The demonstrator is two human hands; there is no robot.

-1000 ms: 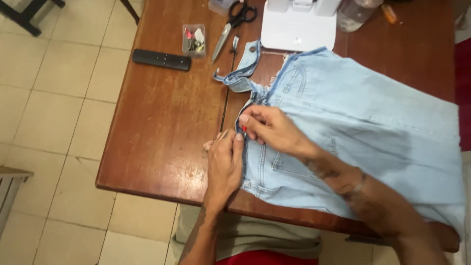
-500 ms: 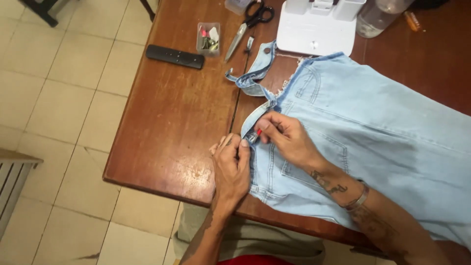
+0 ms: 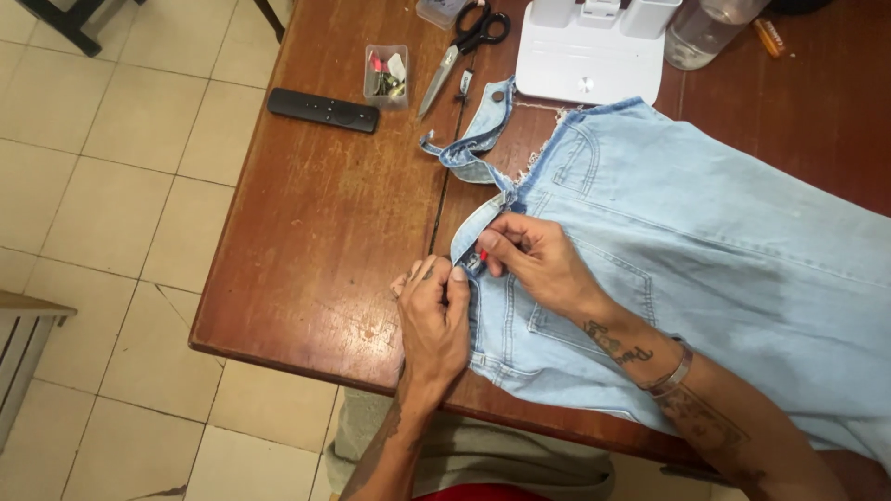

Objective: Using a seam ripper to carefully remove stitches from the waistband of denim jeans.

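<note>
- My right hand (image 3: 534, 260) pinches a small red tool (image 3: 483, 255) at the seam; my left hand (image 3: 436, 311) pinches the denim edge beside it.
- The light-blue jeans (image 3: 668, 250) lie flat on the tabletop (image 3: 316, 232): soft, floppy, probably heavy; best gripped at the thick waistband.

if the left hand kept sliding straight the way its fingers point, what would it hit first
The left hand points up the table along the jeans' edge. It would probably first meet the loose waistband strip, then the scissors. Depth is hard to judge, so this is approximate.
</note>
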